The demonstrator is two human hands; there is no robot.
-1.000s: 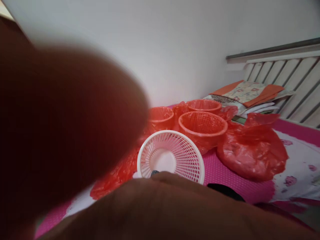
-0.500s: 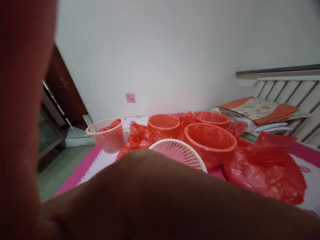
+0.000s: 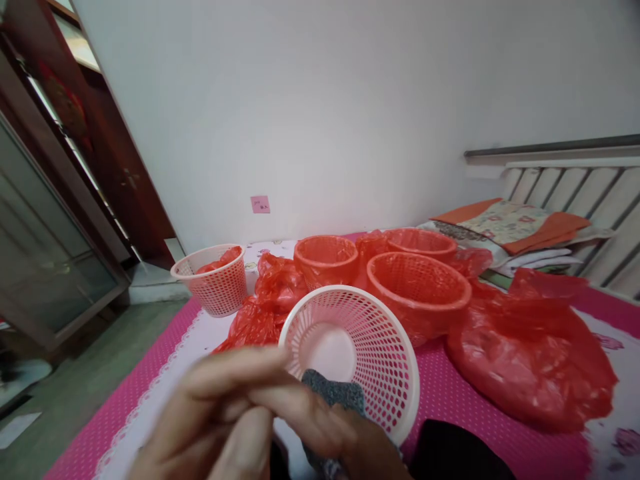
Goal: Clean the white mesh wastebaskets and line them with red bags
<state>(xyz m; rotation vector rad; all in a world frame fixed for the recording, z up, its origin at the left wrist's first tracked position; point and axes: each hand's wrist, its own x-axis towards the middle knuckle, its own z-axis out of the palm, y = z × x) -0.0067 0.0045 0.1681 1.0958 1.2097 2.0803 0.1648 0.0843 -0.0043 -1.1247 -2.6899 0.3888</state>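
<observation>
My left hand (image 3: pixel 215 413), blurred, is at the bottom in front of the near white basket, fingers loosely bent and thumb apart. I see nothing held in it. My right hand (image 3: pixel 355 433) comes in from the lower right and overlaps the left; its fingers are mostly hidden or smeared. A grey-blue piece of fabric (image 3: pixel 335 393) shows just behind the hands; whether it is worn or loose I cannot tell. The white mesh plastic basket (image 3: pixel 395 333) beyond lies tilted, its unlined opening toward me.
Red baskets with red plastic bags over them, one in front (image 3: pixel 420 307) and one behind (image 3: pixel 325 263), stand by the wall. A white basket (image 3: pixel 220 287) at left holds red plastic. A crumpled red bag (image 3: pixel 535 360) lies right, near folded cloths (image 3: pixel 515 227). A black object (image 3: pixel 460 453) shows below.
The arm that crossed the lower view and the large blurred shape at left have gone. Both hands now show lower, in front of the white basket, which is less covered. The view has shifted slightly.
</observation>
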